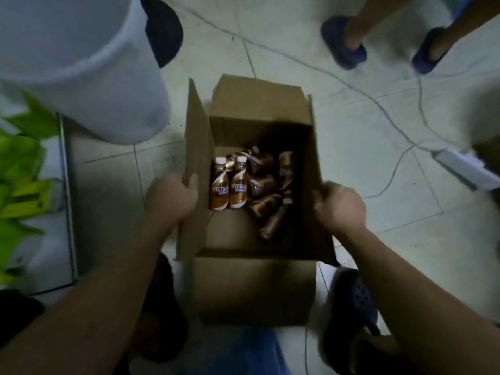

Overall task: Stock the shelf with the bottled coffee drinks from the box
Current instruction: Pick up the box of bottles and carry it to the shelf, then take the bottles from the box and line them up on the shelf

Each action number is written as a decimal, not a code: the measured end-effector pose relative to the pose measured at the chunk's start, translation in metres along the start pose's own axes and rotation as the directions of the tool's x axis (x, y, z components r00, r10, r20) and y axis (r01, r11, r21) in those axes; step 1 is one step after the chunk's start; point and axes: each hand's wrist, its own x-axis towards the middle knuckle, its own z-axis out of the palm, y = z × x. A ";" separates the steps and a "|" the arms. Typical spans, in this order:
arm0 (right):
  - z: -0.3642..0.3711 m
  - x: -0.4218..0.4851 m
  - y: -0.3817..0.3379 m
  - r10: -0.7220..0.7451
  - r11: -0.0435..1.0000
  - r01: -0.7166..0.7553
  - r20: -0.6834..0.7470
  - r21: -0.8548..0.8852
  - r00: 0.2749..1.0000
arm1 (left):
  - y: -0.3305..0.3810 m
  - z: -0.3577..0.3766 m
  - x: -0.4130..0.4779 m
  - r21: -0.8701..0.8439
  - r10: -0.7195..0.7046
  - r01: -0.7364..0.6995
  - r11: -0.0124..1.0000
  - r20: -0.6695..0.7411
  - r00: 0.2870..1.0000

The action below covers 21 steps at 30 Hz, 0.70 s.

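An open cardboard box [254,282] sits on the tiled floor between my feet. Inside lie several brown bottled coffee drinks with white caps; two [228,185] lie side by side at the left wall, labels up, and the others [270,190] are jumbled in shadow to their right. My left hand [173,197] grips the box's left flap, thumb over its edge. My right hand [339,207] grips the right flap's edge. No shelf surface is clearly visible.
A white cylindrical bin [81,66] stands at upper left. Green packages [21,180] fill a low unit at far left. Another person's feet in blue slippers [349,44] stand beyond the box. Cables [392,115] and a white power strip [462,166] lie on the floor to the right.
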 end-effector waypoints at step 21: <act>-0.089 -0.216 -0.013 -0.252 0.957 0.248 0.015 0.148 0.968 | 0.015 -0.116 -0.221 0.046 0.491 -0.491 0.870 -0.001 0.871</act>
